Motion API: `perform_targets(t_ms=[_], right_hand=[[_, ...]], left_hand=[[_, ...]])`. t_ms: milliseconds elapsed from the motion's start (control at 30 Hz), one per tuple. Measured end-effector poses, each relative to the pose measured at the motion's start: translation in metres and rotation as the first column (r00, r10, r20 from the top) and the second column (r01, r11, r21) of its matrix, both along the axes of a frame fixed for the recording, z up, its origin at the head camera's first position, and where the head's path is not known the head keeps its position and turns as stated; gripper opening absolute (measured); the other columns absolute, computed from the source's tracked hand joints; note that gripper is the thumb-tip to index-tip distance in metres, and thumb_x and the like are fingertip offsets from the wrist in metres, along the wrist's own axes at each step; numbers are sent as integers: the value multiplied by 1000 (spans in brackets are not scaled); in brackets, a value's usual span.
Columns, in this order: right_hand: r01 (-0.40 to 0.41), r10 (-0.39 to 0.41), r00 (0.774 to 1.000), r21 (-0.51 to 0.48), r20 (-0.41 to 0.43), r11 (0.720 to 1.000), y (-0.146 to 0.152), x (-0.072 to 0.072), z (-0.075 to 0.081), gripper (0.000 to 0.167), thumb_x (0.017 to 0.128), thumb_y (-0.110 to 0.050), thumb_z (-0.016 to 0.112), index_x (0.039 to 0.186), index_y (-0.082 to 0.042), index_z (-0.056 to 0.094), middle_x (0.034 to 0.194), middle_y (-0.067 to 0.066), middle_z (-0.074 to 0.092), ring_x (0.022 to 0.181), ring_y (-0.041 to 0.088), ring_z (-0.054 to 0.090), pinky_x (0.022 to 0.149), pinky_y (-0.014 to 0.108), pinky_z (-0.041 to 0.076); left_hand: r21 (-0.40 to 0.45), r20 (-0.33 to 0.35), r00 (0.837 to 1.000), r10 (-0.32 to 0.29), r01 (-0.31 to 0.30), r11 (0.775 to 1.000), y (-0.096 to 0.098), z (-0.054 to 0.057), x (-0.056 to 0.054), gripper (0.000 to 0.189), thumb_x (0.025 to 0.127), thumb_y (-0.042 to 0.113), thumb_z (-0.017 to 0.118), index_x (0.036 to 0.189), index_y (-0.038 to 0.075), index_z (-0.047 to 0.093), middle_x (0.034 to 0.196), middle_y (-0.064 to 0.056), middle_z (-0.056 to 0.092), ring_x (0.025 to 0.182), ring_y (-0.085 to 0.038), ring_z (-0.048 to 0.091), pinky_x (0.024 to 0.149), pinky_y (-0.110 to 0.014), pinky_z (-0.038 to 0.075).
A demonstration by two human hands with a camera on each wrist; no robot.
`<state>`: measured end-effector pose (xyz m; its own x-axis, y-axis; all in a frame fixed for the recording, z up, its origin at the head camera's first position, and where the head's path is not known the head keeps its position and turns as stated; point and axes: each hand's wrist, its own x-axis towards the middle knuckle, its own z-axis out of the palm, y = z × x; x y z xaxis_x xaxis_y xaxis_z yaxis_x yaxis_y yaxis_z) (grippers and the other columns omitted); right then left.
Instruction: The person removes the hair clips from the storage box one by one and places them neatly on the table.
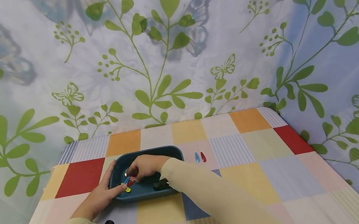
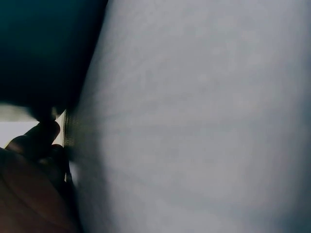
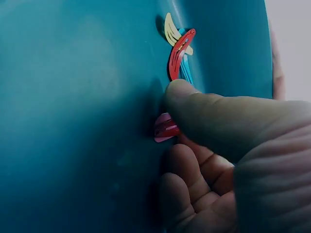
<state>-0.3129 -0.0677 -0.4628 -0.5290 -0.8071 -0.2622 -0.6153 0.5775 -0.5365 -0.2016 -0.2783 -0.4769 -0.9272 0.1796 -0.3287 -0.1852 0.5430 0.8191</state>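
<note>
A dark teal tray [image 1: 143,193] sits on the table with several snap hair clips at its left end. My left hand [image 1: 99,197] holds the tray's left side, thumb over the rim and fingers along the outside. Inside the tray, my right hand [image 1: 147,166] has its thumb and curled fingers around a pink and red hair clip [image 3: 165,128], partly hidden by them. Just past the thumb tip, a red hair clip [image 3: 181,54] lies across a yellow hair clip [image 3: 170,30] and a blue hair clip [image 3: 186,72].
A blue hair clip [image 1: 197,157] and a red hair clip [image 1: 203,157] lie side by side on the patchwork tablecloth [image 1: 242,180], right of the tray. A curtain [image 1: 172,62] printed with leaves and butterflies hangs behind the table.
</note>
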Motion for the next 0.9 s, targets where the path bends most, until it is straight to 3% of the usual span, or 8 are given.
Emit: perform_targets(t_ms=[267, 533, 767, 900], right_hand=[[-40, 47, 994, 66, -98, 997, 0, 2, -1, 41, 97, -17, 78, 138, -20, 72, 125, -6, 76, 97, 4, 61, 92, 16, 52], [5, -1, 996, 51, -87, 999, 0, 2, -1, 36, 97, -16, 77, 133, -19, 75, 121, -7, 78, 104, 1, 67, 97, 16, 53], [-36, 47, 986, 71, -162, 997, -1, 1, -2, 34, 97, -19, 77, 132, -19, 76, 120, -7, 78, 102, 1, 67, 95, 15, 53], [-24, 35, 988, 72, -153, 997, -1, 1, -2, 34, 98, -19, 77, 132, -19, 76, 122, -7, 77, 102, 1, 67, 97, 16, 53]], left_hand=[[4, -2, 1000, -6, 6, 1000, 1, 1, 2, 109, 98, 44, 71, 166, 45, -14, 175, -25, -5, 154, -55, 7, 113, -75, 38], [3, 0, 1000, -2, 2, 1000, 0, 1, 0, 110, 97, 46, 71, 166, 45, -14, 174, -26, -3, 153, -56, 10, 111, -73, 42], [-18, 12, 1000, 9, -9, 1000, -1, 0, -1, 109, 96, 50, 71, 165, 48, -14, 174, -25, -1, 152, -55, 13, 109, -71, 46], [-17, 10, 1000, 13, -13, 1000, -1, -1, -1, 109, 97, 48, 71, 166, 47, -14, 174, -26, -1, 151, -57, 13, 108, -70, 48]])
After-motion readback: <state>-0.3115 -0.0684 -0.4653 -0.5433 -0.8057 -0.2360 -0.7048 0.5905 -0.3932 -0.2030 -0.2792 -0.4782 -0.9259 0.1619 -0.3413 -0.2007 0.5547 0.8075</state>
